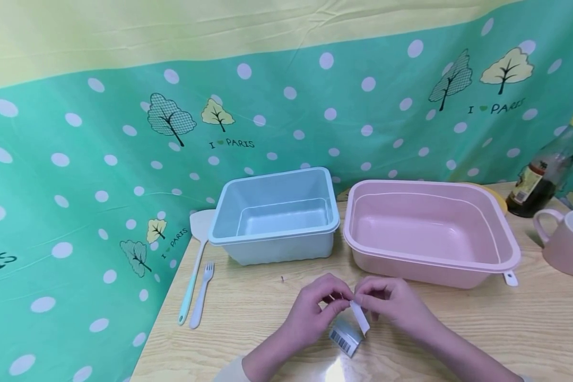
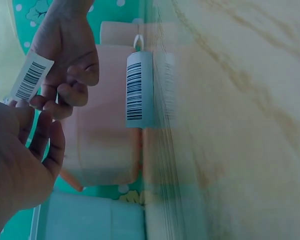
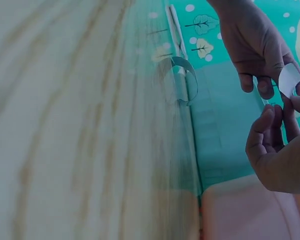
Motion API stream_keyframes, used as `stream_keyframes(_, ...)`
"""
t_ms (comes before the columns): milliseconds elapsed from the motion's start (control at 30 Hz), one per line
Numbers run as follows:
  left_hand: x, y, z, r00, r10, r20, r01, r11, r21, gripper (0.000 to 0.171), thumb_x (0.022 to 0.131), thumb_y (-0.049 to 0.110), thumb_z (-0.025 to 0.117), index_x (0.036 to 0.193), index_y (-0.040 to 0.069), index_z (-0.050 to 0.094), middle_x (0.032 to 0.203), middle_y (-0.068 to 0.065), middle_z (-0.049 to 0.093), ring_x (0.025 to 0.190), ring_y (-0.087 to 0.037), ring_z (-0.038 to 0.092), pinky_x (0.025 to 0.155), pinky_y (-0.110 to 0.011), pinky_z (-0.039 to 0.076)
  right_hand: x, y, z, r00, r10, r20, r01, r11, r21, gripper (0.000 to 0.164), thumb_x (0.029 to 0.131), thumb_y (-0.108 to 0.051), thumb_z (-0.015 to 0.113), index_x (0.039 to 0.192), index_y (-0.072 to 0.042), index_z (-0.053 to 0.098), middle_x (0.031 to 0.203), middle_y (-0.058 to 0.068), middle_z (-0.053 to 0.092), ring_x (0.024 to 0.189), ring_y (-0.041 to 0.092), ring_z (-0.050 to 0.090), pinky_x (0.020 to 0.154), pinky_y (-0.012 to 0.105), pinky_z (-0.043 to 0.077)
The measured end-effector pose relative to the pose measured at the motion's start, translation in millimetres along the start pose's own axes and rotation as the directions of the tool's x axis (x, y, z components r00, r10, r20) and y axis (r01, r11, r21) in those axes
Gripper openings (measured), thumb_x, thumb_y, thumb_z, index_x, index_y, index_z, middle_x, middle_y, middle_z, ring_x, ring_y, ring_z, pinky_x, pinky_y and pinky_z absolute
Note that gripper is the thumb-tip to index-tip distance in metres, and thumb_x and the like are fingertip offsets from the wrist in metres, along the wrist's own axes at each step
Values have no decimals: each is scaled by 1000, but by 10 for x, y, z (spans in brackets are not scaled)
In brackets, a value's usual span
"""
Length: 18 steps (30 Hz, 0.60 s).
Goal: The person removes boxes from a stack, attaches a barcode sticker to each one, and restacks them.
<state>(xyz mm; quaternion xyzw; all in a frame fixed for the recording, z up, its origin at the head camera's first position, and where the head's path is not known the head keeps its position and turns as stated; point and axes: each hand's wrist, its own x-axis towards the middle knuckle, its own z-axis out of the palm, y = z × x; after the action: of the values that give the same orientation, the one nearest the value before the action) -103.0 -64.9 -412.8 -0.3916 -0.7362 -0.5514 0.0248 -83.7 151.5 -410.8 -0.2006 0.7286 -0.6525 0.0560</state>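
Note:
In front of the tubs, my left hand (image 1: 310, 307) and right hand (image 1: 395, 303) meet fingertip to fingertip. Between them they pinch one end of a small white label (image 1: 360, 318), its free end hanging down. The left wrist view shows a barcode on the label (image 2: 31, 77), with the right hand (image 2: 67, 60) above and the left hand (image 2: 20, 155) below. Its blank white side (image 3: 289, 80) faces the right wrist view. Under the hands, a curled grey strip with a barcode (image 1: 345, 339) rests on the table, bent into an open loop.
Beyond the hands stand a blue tub (image 1: 277, 246) and a pink tub (image 1: 420, 268). A spatula (image 1: 194, 270) and a fork (image 1: 202, 297) lie at the left. To the right are a pink mug (image 1: 570, 244) and a dark sauce bottle (image 1: 537, 185). A polka-dot cloth (image 1: 124, 170) hangs behind.

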Motion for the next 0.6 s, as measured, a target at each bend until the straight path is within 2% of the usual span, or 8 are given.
stream_keyframes(167,7,15,3,999,41,12,-41,999,32,8,92,4,68,97,11,68,100,-1,67,94,-7,61,73,-24,56,-4,-11,-1,997,62,36,-63,998,30,12,97,-11,67,100,-3,76,94,4,69,73,17,61,59,30,54)
stream_keyframes(333,5,5,18,999,38,18,-40,997,61,8,93,4,66,95,12,65,99,-1,65,91,-7,60,72,-24,55,-18,-22,-3,993,109,50,-111,993,36,16,97,-13,66,102,-1,75,96,6,70,76,15,60,62,28,53)
stream_keyframes(500,4,13,28,994,-108,15,108,994,14,2,96,5,65,96,7,64,98,1,61,87,-6,55,69,-23,52,-21,-23,-18,989,147,26,-146,989,-27,19,100,-18,63,103,-2,73,87,4,65,74,12,57,63,28,51)
stream_keyframes(600,17,29,37,973,-233,10,233,970,-69,2,96,6,66,95,7,65,97,2,58,85,-7,53,67,-20,47,-21,-26,-29,979,203,-15,-204,978,-40,22,101,-20,61,106,-1,71,87,4,64,74,11,56,62,29,52)
